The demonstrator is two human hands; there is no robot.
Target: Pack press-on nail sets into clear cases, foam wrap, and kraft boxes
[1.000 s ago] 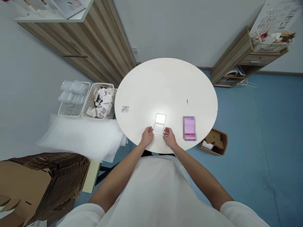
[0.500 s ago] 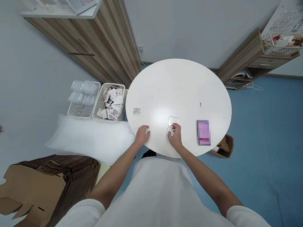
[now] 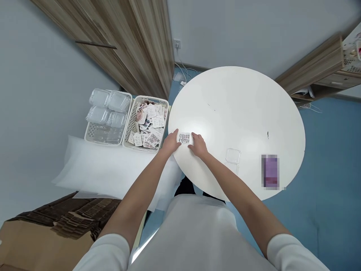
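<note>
A small card of press-on nails (image 3: 184, 138) lies near the left edge of the round white table (image 3: 239, 101). My left hand (image 3: 171, 143) touches its left side with curled fingers. My right hand (image 3: 199, 145) touches its right side, fingers bent onto the card. An open clear plastic case (image 3: 232, 157) lies on the table to the right of my right arm, with no hand on it.
A purple phone (image 3: 270, 171) lies at the table's right. Left of the table stand a white basket of clear cases (image 3: 105, 113) and a basket of nail cards (image 3: 148, 122) over white foam sheets (image 3: 113, 169). Flattened cardboard (image 3: 42, 226) lies at lower left. Wooden cabinets stand behind.
Both hands left the clear case and moved left to the nail card. The view swung left, so the case and phone now sit further right.
</note>
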